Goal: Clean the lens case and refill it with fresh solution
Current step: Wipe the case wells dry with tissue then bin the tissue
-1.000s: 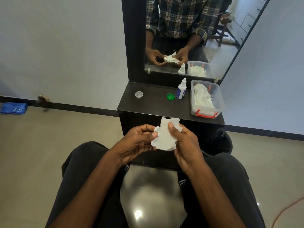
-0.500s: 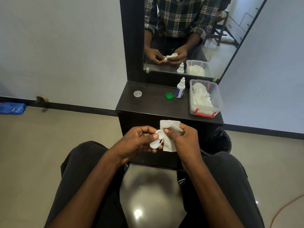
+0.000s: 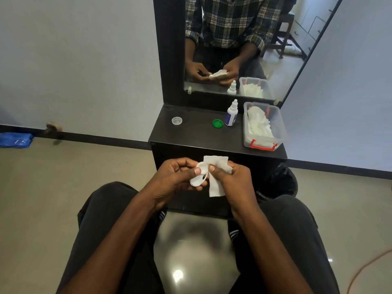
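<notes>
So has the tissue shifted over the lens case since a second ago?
Yes. The tissue then covered the lens case; it now sits to the case's right, toward the side of the clear box, leaving the case bare.

A dark dresser top point(image 3: 197, 134) below a wall mirror carries a handful of small items.

From left to right on the black surface: a clear round cap point(image 3: 177, 120) set apart near the left side; a green round cap point(image 3: 217, 123) near the middle; just beside it, an upright white dropper bottle point(image 3: 231, 114) with a blue label; and at the right end, a clear plastic box point(image 3: 265, 126) with a red latch on its near end, holding white tissues point(image 3: 257, 125). The box's near right corner reaches the edge of the top. The bottle stands between the green cap and the box, touching neither.
</notes>
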